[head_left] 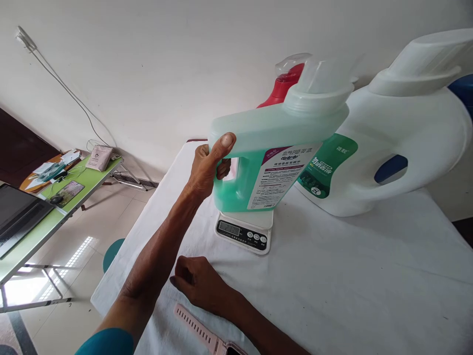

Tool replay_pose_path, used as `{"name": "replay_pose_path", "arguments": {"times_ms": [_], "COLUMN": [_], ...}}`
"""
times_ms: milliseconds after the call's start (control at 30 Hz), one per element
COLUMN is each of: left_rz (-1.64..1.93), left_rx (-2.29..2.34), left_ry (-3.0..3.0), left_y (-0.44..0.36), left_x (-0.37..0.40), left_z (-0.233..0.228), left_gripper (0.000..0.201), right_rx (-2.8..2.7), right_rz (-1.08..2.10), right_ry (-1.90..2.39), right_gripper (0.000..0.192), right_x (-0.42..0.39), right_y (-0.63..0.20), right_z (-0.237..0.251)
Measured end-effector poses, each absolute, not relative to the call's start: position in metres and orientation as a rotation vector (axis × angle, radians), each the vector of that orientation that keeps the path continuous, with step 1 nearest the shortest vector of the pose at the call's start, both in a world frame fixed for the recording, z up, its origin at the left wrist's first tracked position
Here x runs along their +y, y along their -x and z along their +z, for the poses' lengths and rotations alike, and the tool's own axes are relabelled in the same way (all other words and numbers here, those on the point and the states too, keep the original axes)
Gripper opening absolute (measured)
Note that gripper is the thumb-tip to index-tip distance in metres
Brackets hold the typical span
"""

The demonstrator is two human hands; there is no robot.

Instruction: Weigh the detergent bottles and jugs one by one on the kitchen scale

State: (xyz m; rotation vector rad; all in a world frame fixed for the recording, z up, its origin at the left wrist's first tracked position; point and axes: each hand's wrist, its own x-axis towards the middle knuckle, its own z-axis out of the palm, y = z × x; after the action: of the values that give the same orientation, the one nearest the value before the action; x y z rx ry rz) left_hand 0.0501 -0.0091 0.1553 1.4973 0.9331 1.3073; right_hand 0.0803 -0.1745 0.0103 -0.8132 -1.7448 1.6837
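My left hand is wrapped round the handle of a translucent detergent bottle with green liquid and a white label. The bottle's lower edge is at a white digital kitchen scale; whether its weight rests there I cannot tell. My right hand lies on the white cloth in front of the scale, its fingers curled in and nothing seen in them. Below it is a pink watch, partly cut off by the frame's bottom edge.
A large white jug with a green label and a red bottle stand behind the held bottle on the cloth-covered table. To the left, a green table carries a laptop and a phone. A teal stool stands between.
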Motion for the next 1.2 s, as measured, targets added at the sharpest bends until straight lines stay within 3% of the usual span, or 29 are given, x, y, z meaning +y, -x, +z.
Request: {"name": "replay_pose_path", "arguments": {"times_ms": [767, 1200], "left_rz": [1.386, 1.524], "left_rx": [0.784, 0.997], "left_ry": [-1.517, -1.667], "left_y": [-0.048, -0.028], "left_x": [-0.009, -0.005], "left_z": [0.149, 0.143], "left_gripper": [0.060, 0.061], "right_rx": [-1.682, -1.678], "right_rz": [1.682, 1.681], "right_ry": [0.718, 0.768], "right_gripper": [0.019, 0.017], "right_x": [-0.174, -0.173], "right_y": [-0.079, -0.079], "right_z": [0.007, 0.010]}}
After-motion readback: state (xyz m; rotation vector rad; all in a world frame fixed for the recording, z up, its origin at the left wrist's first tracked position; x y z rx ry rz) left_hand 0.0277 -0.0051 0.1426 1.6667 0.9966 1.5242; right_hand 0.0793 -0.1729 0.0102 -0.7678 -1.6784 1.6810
